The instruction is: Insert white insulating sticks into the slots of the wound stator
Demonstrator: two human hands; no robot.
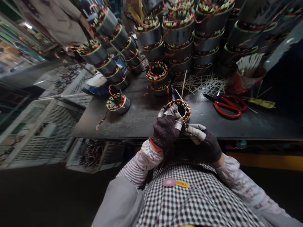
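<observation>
A motor stator (pixel 188 111), its ring of copper windings and pale green slot liners facing up, stands near the table's front edge. My left hand (pixel 165 127), in a dark glove with whitish fingertip wraps, is closed on the stator's left rim. Close to the front rim, my right hand (pixel 203 137), gloved likewise, has its thumb and fingers drawn together in a pinch. What lies between those fingertips is too small to make out. Two thin pale sticks (pixel 184 85) rise from the stator's far rim. The hands hide its near left side.
Stacked stators (pixel 178 36) line the back, with a single stator (pixel 121 104) at the left. Red-handled scissors (pixel 229 108), scattered pale strips (pixel 201 83), a red holder (pixel 240 82) and a yellow strip (pixel 262 103) lie right. Plastic crates (pixel 44 132) and another person (pixel 56 19) are left.
</observation>
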